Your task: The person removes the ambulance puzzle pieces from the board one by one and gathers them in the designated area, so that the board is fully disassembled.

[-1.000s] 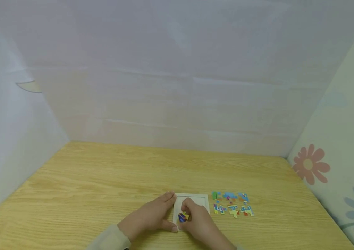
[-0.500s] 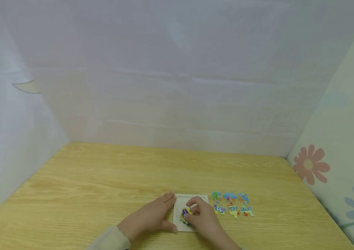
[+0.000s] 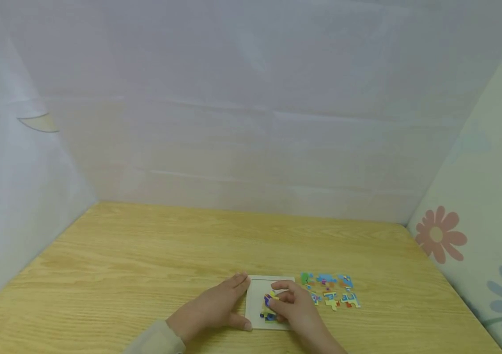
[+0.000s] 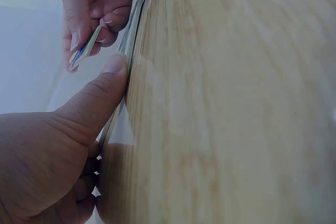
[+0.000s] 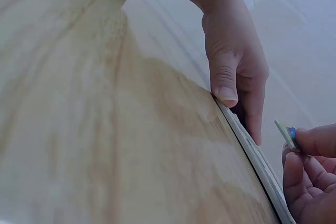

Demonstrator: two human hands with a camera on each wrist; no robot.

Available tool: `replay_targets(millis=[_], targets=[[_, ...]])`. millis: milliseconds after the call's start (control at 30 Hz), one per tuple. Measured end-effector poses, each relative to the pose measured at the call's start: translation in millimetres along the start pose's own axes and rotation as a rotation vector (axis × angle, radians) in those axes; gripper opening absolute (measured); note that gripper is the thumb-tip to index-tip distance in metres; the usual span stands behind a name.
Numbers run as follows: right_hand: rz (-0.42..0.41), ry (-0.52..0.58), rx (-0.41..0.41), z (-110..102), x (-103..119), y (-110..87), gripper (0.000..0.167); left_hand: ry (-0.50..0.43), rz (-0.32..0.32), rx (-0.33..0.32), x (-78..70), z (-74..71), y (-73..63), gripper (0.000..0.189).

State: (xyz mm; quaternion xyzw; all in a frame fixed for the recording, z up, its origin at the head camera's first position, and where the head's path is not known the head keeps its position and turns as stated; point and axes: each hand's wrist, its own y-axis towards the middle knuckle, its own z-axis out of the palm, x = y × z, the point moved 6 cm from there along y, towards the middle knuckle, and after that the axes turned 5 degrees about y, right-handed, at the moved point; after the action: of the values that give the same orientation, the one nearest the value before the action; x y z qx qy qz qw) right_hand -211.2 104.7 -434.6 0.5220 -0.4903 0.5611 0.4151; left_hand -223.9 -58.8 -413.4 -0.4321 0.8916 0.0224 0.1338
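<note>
A pale, shallow puzzle tray [image 3: 257, 290] lies flat on the table in the head view. Along its left side rests my left hand [image 3: 216, 304], fingers at the far corner and thumb at the near one; in the left wrist view that thumb [image 4: 100, 90] touches the tray's edge. My right hand [image 3: 297, 309] is over the tray's right part, pinching a jigsaw piece [image 3: 269, 298] coloured purple, yellow and blue between thumb and fingers. The right wrist view shows this jigsaw piece [image 5: 286, 134] tilted above the tray. Fingers partly cover it, and whether several pieces are held together I cannot tell.
Right of the tray, several loose jigsaw pieces [image 3: 326, 279] lie in two rows on the wooden table [image 3: 167, 246]. My right hand partly covers the nearest one. Pale cloth walls stand behind and at both sides, the right one printed with flowers [image 3: 441, 234].
My right hand has moved slightly to the right and turned the pinched piece, so more of its coloured face shows. The left hand stays at the tray's left side.
</note>
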Motion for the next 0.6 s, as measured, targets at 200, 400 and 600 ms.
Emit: replay_targets(millis=[200,400,600], targets=[[0.01,-0.002,-0.008,-8.1,-1.0,-3.9,0.04,0.011,-0.002,-0.008,-0.2,0.4,-0.2,0.097],[0.028,0.023,-0.028,-18.1,-3.4,-8.8,0.04,0.023,-0.001,-0.007,-1.0,0.2,0.0,0.097],[0.055,0.045,-0.045,-27.8,-3.5,-16.1,0.039,0.023,-0.003,0.004,-1.1,0.5,-0.6,0.098]])
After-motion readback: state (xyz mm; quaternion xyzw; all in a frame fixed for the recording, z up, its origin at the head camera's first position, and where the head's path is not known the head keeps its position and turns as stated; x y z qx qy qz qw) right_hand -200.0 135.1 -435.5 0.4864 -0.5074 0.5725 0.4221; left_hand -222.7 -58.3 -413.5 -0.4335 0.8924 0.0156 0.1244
